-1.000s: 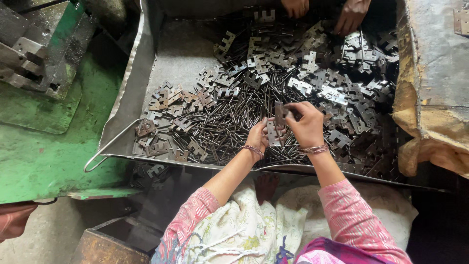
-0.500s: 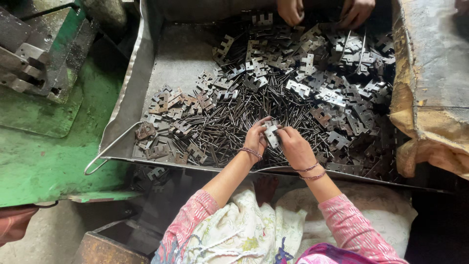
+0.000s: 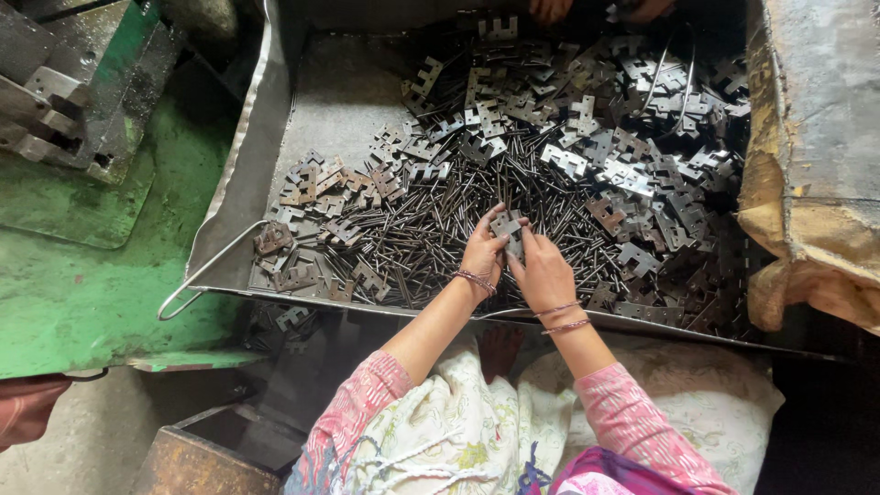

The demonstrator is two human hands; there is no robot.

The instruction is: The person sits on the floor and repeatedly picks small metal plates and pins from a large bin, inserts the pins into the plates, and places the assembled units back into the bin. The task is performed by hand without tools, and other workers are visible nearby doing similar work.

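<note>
A large metal tray (image 3: 240, 174) is filled with notched hinge plates (image 3: 587, 137) on the right and far side and thin pins (image 3: 431, 243) nearer the middle. Near its front rim, one hinge plate (image 3: 505, 225) is pinched between the left hand (image 3: 483, 249) and the right hand (image 3: 544, 272), both closed on it.

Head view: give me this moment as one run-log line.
left hand: holds hinge plate | right hand: touching same plate | under hands: pin pile | container: metal tray
</note>
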